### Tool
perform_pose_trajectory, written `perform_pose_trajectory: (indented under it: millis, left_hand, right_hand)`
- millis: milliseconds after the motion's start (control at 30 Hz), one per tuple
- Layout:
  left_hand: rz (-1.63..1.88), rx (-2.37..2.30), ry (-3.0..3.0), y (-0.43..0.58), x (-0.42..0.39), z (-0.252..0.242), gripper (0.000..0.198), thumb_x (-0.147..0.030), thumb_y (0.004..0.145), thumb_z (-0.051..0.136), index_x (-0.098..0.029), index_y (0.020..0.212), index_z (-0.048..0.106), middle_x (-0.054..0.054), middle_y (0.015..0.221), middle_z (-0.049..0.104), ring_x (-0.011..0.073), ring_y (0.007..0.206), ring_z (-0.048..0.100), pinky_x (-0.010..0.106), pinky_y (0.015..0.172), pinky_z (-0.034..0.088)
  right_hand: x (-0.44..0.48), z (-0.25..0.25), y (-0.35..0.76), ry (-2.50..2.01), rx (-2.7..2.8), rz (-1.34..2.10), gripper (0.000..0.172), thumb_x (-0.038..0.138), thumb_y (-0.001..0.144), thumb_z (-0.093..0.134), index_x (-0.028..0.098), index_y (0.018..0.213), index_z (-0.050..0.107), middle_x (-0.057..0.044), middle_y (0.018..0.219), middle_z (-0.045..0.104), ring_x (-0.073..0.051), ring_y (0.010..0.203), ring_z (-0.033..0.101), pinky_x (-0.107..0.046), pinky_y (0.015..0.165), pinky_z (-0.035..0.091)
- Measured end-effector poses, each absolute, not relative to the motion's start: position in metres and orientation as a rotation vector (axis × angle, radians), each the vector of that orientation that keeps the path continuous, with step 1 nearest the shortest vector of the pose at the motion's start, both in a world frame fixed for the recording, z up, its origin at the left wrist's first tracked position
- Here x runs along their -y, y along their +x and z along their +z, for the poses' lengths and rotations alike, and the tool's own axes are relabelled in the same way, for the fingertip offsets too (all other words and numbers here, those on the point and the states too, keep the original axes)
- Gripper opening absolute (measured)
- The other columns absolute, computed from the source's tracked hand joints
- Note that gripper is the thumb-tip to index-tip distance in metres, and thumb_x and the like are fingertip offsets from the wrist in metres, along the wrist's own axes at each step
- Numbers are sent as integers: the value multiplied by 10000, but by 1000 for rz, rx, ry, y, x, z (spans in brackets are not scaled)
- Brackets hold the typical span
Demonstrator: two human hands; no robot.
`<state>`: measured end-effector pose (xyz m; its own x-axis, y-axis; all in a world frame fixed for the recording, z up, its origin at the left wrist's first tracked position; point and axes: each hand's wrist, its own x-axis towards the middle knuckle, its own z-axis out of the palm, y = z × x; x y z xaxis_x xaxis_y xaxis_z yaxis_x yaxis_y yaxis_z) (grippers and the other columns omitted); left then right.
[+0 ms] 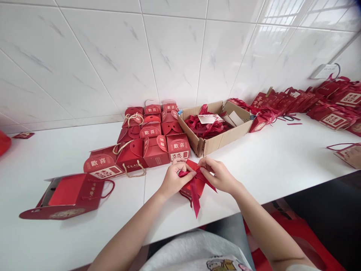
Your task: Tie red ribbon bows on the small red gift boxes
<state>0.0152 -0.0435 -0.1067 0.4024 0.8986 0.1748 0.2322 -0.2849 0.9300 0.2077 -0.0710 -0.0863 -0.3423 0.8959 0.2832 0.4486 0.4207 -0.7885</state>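
A small red gift box (pixel 194 186) stands on the white table (pixel 276 165) near its front edge, with a dark red ribbon (pixel 195 195) tied over its top and trailing down in front. My left hand (pixel 175 177) pinches the ribbon's left loop. My right hand (pixel 218 175) pinches the right loop. Both hands are closed on the ribbon, just above the box's top.
A cluster of finished red gift boxes (pixel 152 135) sits behind my hands. A cardboard box (pixel 217 141) full of red ribbons stands to the right of it. Flat red boxes (pixel 324 103) pile up at far right. An open red box (pixel 67 195) lies at left.
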Motion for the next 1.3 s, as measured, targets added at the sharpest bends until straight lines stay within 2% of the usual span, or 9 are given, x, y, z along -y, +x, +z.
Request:
perform_pose_trajectory:
  millis: [400, 733, 900, 1000, 1133, 1200, 1300]
  left_hand:
    - [877, -993, 1830, 14, 41, -105, 430, -305, 778, 637, -220, 534, 294, 29, 774, 701, 248, 1114, 491, 391, 931, 422]
    - [851, -993, 1868, 13, 41, -104, 436, -255, 770, 635, -225, 533, 270, 36, 781, 714, 268, 1124, 493, 444, 952, 396]
    - [877, -993, 1817, 13, 42, -103, 437, -257, 765, 639, -221, 534, 270, 36, 794, 706, 257, 1130, 497, 407, 936, 417]
    - [894, -984, 1762, 13, 42, -101, 395, -325, 797, 606, -221, 537, 328, 42, 769, 681, 253, 1132, 499, 392, 940, 418]
    - [891, -971, 1704, 12, 43, -97, 357, -399, 858, 507, -223, 562, 414, 47, 757, 671, 248, 1155, 485, 401, 990, 379]
    - [889, -983, 1693, 13, 44, -96, 363, -389, 833, 552, -221, 561, 380, 44, 797, 685, 252, 1158, 482, 401, 988, 382]
    - [887, -1011, 1706, 16, 46, -96, 430, -356, 779, 638, -219, 557, 297, 36, 801, 691, 258, 1157, 486, 403, 976, 396]
  right_hand:
    - [72, -95, 205, -1177, 1846, 760, 91, 141, 873, 446, 213, 917, 481, -12, 816, 549, -130, 706, 511, -252, 645, 430]
    - [71, -101, 210, -1307, 1702, 774, 59, 212, 866, 476, 221, 827, 433, 38, 668, 467, -100, 515, 341, -240, 511, 330]
    - [70, -105, 213, -1215, 1720, 807, 29, 239, 896, 456, 215, 880, 453, 5, 741, 515, -114, 590, 442, -246, 563, 391]
    - [70, -102, 217, -1198, 1751, 870, 119, 271, 910, 463, 207, 1005, 492, -3, 762, 537, -123, 633, 482, -252, 595, 410]
    - [69, -95, 222, -1249, 1767, 905, 254, 362, 901, 506, 199, 1091, 541, 5, 746, 530, -115, 611, 455, -254, 598, 411]
    - [68, -93, 223, -1301, 1803, 883, 274, 414, 867, 559, 193, 1027, 581, 17, 696, 509, -113, 588, 420, -252, 578, 398]
    - [65, -93, 223, -1338, 1865, 822, 267, 445, 850, 574, 188, 779, 572, 20, 637, 482, -111, 571, 399, -250, 544, 374]
